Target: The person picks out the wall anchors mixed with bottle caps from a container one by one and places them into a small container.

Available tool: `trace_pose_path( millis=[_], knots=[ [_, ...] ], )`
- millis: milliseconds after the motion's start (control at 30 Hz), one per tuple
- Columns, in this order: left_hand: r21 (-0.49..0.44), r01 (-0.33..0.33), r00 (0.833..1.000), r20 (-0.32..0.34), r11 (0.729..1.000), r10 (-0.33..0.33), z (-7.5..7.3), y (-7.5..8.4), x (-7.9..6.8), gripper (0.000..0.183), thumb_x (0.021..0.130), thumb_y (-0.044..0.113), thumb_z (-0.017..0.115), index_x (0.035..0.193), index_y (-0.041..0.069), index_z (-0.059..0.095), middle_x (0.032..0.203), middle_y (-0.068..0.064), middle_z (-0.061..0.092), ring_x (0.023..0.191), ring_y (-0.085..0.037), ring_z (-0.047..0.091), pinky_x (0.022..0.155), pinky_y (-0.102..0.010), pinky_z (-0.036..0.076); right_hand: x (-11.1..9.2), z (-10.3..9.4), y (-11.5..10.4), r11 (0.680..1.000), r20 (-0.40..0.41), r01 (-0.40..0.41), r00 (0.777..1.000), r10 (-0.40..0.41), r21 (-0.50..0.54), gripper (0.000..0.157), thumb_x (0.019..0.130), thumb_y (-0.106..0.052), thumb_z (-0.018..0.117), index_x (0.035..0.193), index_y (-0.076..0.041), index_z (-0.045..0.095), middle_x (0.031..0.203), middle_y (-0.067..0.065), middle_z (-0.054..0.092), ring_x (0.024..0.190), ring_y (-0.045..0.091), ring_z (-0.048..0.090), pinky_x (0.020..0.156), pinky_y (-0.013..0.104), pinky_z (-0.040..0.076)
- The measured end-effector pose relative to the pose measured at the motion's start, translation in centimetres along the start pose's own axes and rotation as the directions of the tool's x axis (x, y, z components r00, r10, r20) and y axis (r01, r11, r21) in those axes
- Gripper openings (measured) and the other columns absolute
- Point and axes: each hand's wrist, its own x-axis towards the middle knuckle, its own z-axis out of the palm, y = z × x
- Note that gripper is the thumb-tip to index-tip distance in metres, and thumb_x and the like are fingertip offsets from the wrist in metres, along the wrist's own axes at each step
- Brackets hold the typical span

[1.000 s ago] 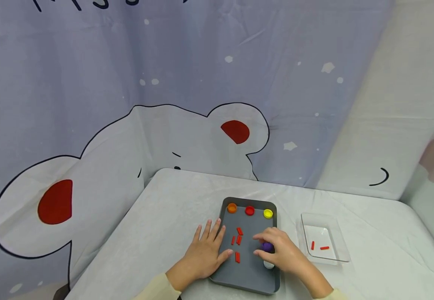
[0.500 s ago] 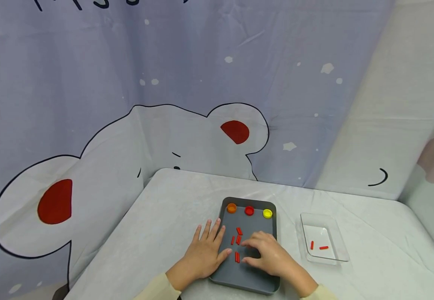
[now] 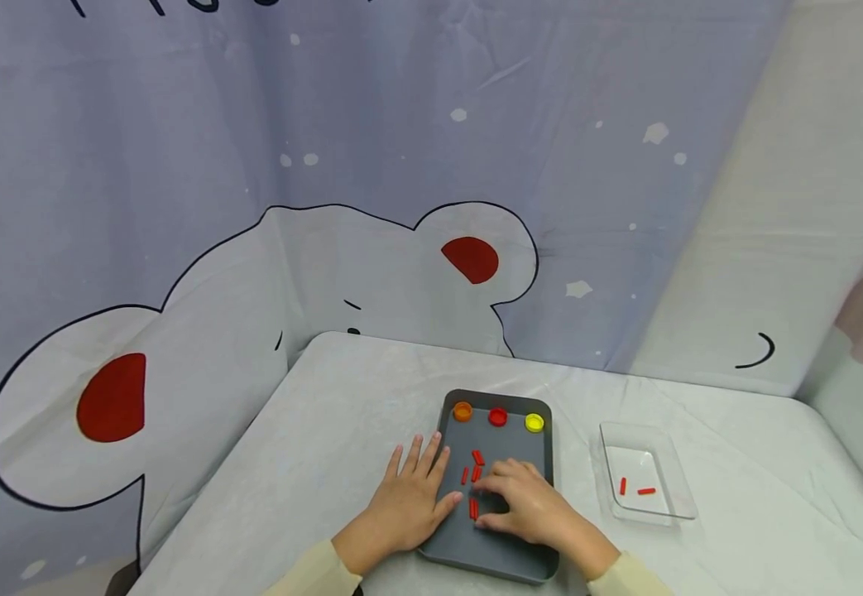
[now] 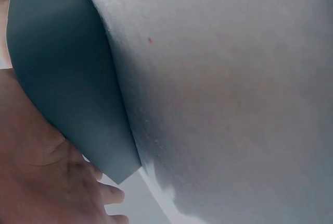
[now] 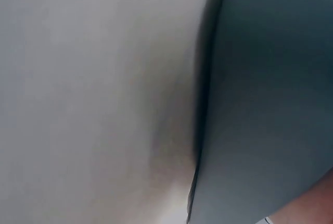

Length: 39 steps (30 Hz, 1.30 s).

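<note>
Your right hand [image 3: 531, 505] is over the tray [image 3: 486, 556], right of its middle, with the grip apart: thumb and forefinger curve with a gap between them. Their tips come just beside a pair of red sticks [image 3: 473, 509] lying side by side in the middle of the tray; whether they touch, you cannot tell from here. The space beneath your right palm is hidden.

Farther up the tray lie another red pair [image 3: 477, 474], a single red stick [image 3: 464, 476] just left of it, and a slanted red piece [image 3: 478, 458] above.

Your left hand [image 3: 404, 509] lies across the tray's left edge, fingers spread, thumb pointing inward; that grip is apart too.

Along the tray's far end sit three small round caps: an orange cap [image 3: 462, 411] at left, a red cap [image 3: 498, 416] in the middle, a yellow cap [image 3: 534, 423] at right. Right of the tray, a clear box [image 3: 669, 472] on the white-covered table [image 3: 327, 463] holds two more red sticks [image 3: 635, 488], set apart.
</note>
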Motion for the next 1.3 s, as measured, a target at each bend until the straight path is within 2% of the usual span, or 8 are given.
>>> trace_pose_path(
  millis=[233, 467, 600, 1000, 1300],
  knots=[
    [-0.025, 0.000, 1.000, 0.000, 1.000, 0.000, -0.36, 0.07, 0.13, 0.073, 0.106, 0.056, 0.037, 0.158, 0.006, 0.034, 0.168, -0.013, 0.019, 0.154, -0.040, 0.015, 0.119, -0.064, 0.015, 0.31, -0.02, 0.17, 1.000, 0.018, 0.003, 1.000, -0.002, -0.021, 0.040, 0.081, -0.041, 0.084, 0.113, -0.018, 0.077, 0.102, -0.011, 0.064, 0.093, 0.008, 0.054, 0.093, 0.048, 0.045],
    [0.013, 0.001, 1.000, -0.007, 1.000, -0.001, 0.26, -0.21, 0.19, 0.074, 0.105, 0.059, 0.035, 0.160, 0.009, 0.032, 0.169, -0.012, 0.017, 0.155, -0.039, 0.014, 0.119, -0.063, 0.015, 0.56, 0.24, -0.05, 0.999, 0.012, 0.025, 1.000, -0.024, -0.046, 0.038, 0.079, -0.040, 0.086, 0.108, -0.017, 0.077, 0.098, -0.011, 0.064, 0.090, 0.009, 0.055, 0.095, 0.052, 0.046],
    [0.004, -0.003, 1.000, -0.020, 1.000, 0.003, 0.46, -0.23, 0.09, 0.074, 0.106, 0.059, 0.035, 0.159, 0.009, 0.032, 0.169, -0.012, 0.018, 0.154, -0.039, 0.016, 0.119, -0.063, 0.016, 0.63, 0.51, -0.27, 0.998, -0.001, 0.031, 1.000, -0.031, -0.058, 0.036, 0.079, -0.041, 0.087, 0.104, -0.018, 0.077, 0.098, -0.010, 0.065, 0.090, 0.011, 0.057, 0.095, 0.054, 0.046],
    [-0.012, 0.003, 1.000, 0.002, 1.000, -0.003, -0.01, 0.11, -0.19, 0.073, 0.106, 0.057, 0.036, 0.159, 0.007, 0.032, 0.169, -0.013, 0.018, 0.154, -0.039, 0.015, 0.119, -0.063, 0.014, 0.80, 0.73, -0.48, 0.996, -0.032, 0.039, 0.999, -0.042, -0.086, 0.023, 0.080, -0.038, 0.086, 0.093, -0.021, 0.076, 0.096, -0.011, 0.066, 0.094, 0.015, 0.061, 0.096, 0.056, 0.046],
    [-0.002, 0.019, 0.999, 0.025, 1.000, -0.019, -0.28, 0.26, -0.07, 0.072, 0.106, 0.057, 0.036, 0.160, 0.010, 0.031, 0.169, -0.011, 0.017, 0.155, -0.038, 0.014, 0.120, -0.062, 0.015, 0.89, 0.57, -0.65, 0.994, -0.034, 0.059, 0.997, -0.063, -0.091, 0.020, 0.081, -0.032, 0.086, 0.090, -0.019, 0.075, 0.093, -0.011, 0.066, 0.096, 0.015, 0.063, 0.100, 0.057, 0.045]
  ],
)
